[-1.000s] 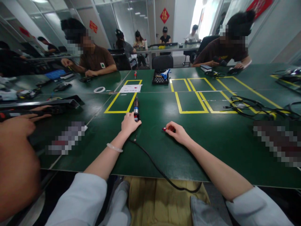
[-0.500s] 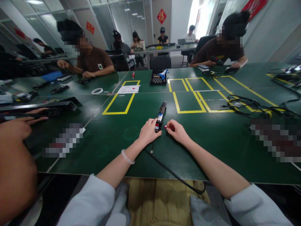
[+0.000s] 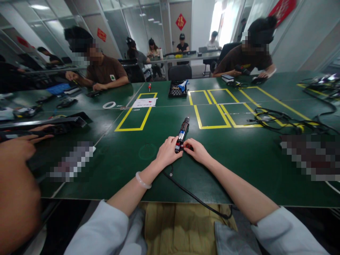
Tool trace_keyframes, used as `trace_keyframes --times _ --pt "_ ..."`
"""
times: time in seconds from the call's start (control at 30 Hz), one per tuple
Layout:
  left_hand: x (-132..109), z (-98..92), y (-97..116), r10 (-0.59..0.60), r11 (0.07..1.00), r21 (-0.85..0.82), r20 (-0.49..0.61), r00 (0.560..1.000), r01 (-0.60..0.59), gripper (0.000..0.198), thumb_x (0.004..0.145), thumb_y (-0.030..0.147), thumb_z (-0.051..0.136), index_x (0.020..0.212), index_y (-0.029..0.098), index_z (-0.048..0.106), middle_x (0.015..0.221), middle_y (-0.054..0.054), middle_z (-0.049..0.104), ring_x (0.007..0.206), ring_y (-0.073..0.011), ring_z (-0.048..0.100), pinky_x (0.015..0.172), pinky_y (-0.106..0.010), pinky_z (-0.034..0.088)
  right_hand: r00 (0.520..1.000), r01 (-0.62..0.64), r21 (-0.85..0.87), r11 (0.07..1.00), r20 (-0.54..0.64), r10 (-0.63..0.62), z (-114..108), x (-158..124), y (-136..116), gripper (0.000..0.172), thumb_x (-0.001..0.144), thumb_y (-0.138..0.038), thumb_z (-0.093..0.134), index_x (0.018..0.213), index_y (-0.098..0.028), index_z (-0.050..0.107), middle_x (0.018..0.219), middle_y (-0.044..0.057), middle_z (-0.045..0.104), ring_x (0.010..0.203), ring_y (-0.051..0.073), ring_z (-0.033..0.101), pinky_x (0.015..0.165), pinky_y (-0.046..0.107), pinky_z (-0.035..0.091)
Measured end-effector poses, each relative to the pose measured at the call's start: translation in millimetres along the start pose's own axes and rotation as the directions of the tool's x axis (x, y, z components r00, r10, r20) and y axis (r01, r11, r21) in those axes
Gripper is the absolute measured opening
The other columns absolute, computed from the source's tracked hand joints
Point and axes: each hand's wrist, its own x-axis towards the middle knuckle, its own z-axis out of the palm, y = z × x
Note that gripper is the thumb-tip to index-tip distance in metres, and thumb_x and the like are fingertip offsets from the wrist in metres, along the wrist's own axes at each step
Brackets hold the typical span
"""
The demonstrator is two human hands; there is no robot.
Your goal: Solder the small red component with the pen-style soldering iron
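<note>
An opened electric screwdriver (image 3: pixel 183 132), a black tube with silver and blue parts inside, lies on the green table pointing away from me. My left hand (image 3: pixel 168 150) is closed around its near end from the left, thumb in front. My right hand (image 3: pixel 196 150) has come up against the right side of that end, with thumb and fingers pinched on a small red part whose kind I cannot make out. The fingers partly hide where the part meets the tool. A black cord (image 3: pixel 190 193) runs from under my left hand over the table's front edge.
Yellow tape boxes (image 3: pixel 129 129) mark the green table (image 3: pixel 239 170). Farther back are a paper label (image 3: pixel 144 102), a tape roll (image 3: pixel 109 105), a red-handled screwdriver (image 3: pixel 149 86) and a black tray (image 3: pixel 177 94). Cables (image 3: pixel 278 118) lie at right; a co-worker's arm (image 3: pixel 16 170) reaches in at left.
My right hand has moved left with the small red part, from just beside the opened screwdriver to its near end. My left hand keeps its hold. The view has shifted slightly.
</note>
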Motion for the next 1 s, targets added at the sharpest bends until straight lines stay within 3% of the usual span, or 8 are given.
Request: trace_keyframes --times 0.23,0.43,0.7,1.0 --pt "-1.3 -0.4 1.3 0.005 1.000 0.022 -0.005 1.000 -0.005 0.064 0.079 0.042 0.058 0.135 0.019 0.039 0.123 -0.011 0.050 0.110 -0.0262 0.052 0.086 -0.035 0.047 0.999 -0.033 0.062 0.998 -0.014 0.034 -0.2 -1.8 -3.4 0.012 0.085 -0.016 0.055 0.094 -0.020 0.062 0.092 0.004 0.056 0.077 0.015 0.056 0.075 0.028 0.046" --pt "-1.4 -0.1 4.8 -0.017 0.997 0.079 -0.020 1.000 0.019 0.063 0.082 0.048 0.055 0.135 0.020 0.038 0.125 -0.010 0.049 0.109 -0.0241 0.052 0.088 -0.033 0.046 0.999 -0.009 0.058 0.998 -0.039 0.012 1.1 -2.4 -2.8 0.013 0.086 -0.016 0.055 0.095 -0.019 0.064 0.089 0.004 0.058 0.076 0.015 0.057 0.075 0.029 0.047" --pt "4.9 0.5 16.4 -0.101 0.974 0.200 -0.025 0.995 0.104 0.059 0.085 0.049 0.051 0.135 0.020 0.038 0.117 -0.010 0.051 0.101 -0.0244 0.055 0.076 -0.032 0.045 0.999 0.020 0.076 0.997 -0.033 -0.017 -2.5 -3.7 -6.8 0.016 0.090 -0.023 0.054 0.099 -0.018 0.066 0.092 0.006 0.060 0.080 0.016 0.059 0.079 0.031 0.048" --pt "4.8 -0.2 15.0 -0.102 0.970 0.221 -0.022 0.995 0.104 0.062 0.087 0.050 0.049 0.139 0.020 0.035 0.116 -0.012 0.050 0.100 -0.0249 0.054 0.077 -0.033 0.043 0.999 0.040 0.104 0.994 -0.021 -0.038 -2.9 -4.1 -7.1 0.018 0.091 -0.025 0.052 0.104 -0.020 0.064 0.095 0.006 0.061 0.081 0.016 0.059 0.079 0.032 0.049"
